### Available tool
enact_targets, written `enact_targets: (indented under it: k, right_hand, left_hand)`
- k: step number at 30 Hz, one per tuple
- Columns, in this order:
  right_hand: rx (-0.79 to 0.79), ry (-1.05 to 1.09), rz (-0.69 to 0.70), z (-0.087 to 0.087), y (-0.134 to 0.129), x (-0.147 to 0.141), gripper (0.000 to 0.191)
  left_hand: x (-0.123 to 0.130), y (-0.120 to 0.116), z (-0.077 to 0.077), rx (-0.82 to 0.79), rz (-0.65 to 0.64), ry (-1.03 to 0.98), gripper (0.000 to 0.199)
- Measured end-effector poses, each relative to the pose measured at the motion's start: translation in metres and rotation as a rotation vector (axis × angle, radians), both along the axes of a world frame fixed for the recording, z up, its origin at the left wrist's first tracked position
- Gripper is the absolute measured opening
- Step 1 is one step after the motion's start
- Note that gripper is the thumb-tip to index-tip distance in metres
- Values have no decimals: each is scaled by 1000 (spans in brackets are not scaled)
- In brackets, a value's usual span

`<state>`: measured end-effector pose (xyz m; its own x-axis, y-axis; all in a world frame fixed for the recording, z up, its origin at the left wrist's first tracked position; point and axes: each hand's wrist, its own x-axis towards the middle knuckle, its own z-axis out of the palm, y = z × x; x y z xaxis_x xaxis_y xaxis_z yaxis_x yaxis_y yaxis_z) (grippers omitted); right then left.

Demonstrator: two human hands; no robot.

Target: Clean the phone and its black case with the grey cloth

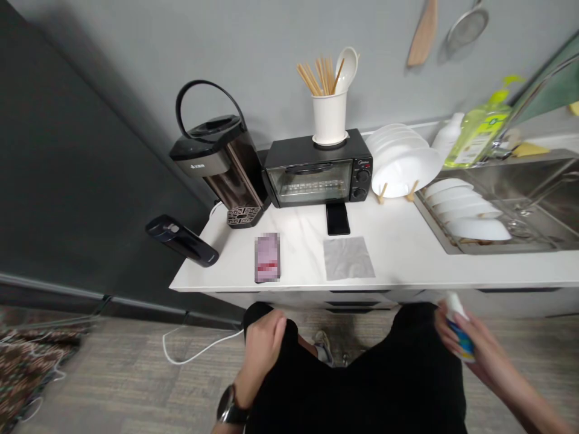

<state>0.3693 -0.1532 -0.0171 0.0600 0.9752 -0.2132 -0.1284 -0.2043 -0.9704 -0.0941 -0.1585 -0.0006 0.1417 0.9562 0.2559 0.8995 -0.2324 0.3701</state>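
The small bottle (464, 341) is below the desk (402, 241), grasped in the right hand (481, 339); holding seems the present step, and reaching the desktop would call for a lift. The left hand (265, 339) rests on a knee (257, 310), its grip unclear.

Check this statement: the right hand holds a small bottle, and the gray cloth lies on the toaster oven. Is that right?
No: the gray cloth lies on the white countertop, as the head view shows. The right hand does hold a small bottle.
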Motion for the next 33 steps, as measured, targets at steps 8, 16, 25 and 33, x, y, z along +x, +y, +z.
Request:
enact_targets:
  k: [8, 16, 25, 33]
  right_hand:
    - [70, 568, 164, 31, 54, -113, 47]
    - [26, 730, 198, 27, 53, -122, 43]
    - [13, 635, 201, 21, 58, -129, 37]
    - [404, -473, 320, 27, 111, -112, 47]
  left_hand:
    - [100, 169, 16, 113, -88, -14, 45]
    - [96, 198, -21, 148, -88, -48, 43]
    - [95, 205, -23, 126, -50, -133, 44]
    - [95, 204, -19, 122, -52, -214, 45]
